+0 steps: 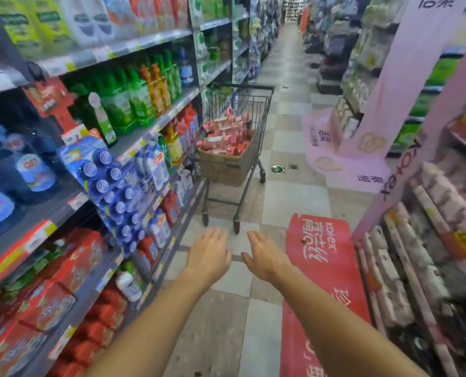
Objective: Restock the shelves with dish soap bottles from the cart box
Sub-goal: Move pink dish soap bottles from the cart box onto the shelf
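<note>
**Two empty hands reach out toward the cart**

On the left stand long metal shelves (155, 126) with flat gray edges and little paper price tags. They are packed with smooth plastic bottles. Tall green bottles (123, 102) stand in a row on one shelf, with orange ones beside them. Below, round blue caps (109, 183) stick out from a shiny wrapped pack. Red boxes (60, 289) sit low down, near the floor.

The left hand (209, 256) is stretched out in front, palm down. Its fingers are straight and loose, and it holds nothing. The right hand (264, 258) is just beside it, also flat and loose, also holding nothing. The two hands do not touch.

Past the hands, well apart from them, is a cart (241, 126) made of thin dark wire, with small wheels. Inside it sits a brown cardboard box (223, 164). The box is full of red and pink soap bottles (226, 137), piled above its rim.

The floor (294, 197) has smooth light and gray squares. A flat red sticker (321, 268) with white letters lies on it. On the right, a pink sign (405, 77) leans up, and soft pale packs (427, 240) fill the low shelves.
</note>
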`<action>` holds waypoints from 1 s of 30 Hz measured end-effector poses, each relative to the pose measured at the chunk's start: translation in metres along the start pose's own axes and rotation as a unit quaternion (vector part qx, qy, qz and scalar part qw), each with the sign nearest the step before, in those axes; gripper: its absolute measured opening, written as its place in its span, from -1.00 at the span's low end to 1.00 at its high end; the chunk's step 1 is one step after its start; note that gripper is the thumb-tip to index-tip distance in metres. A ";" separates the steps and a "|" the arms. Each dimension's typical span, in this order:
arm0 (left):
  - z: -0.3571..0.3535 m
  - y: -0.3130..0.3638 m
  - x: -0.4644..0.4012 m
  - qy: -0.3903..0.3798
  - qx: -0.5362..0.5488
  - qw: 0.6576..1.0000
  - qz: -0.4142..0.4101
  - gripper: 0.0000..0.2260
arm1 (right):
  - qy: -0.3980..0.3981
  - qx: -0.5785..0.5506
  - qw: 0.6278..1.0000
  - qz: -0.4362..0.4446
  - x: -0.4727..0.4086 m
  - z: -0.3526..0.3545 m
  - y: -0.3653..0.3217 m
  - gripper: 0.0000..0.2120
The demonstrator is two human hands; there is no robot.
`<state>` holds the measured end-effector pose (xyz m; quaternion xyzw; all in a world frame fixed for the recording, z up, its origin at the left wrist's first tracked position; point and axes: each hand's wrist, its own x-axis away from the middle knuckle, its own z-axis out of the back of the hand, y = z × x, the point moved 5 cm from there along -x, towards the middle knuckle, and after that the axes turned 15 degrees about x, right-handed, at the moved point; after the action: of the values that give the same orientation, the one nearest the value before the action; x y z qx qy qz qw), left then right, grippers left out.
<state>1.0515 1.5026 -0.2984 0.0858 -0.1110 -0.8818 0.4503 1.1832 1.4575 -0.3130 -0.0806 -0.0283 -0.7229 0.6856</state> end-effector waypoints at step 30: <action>-0.072 -0.054 -0.589 -0.070 0.039 0.994 0.074 -0.72 | -0.058 0.011 0.998 0.005 -0.537 0.067 0.291 -0.59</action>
<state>1.3692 2.0043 -0.3527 0.0331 -0.1822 -0.8449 0.5018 1.5029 1.9809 -0.3506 -0.1151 -0.0757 -0.7129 0.6876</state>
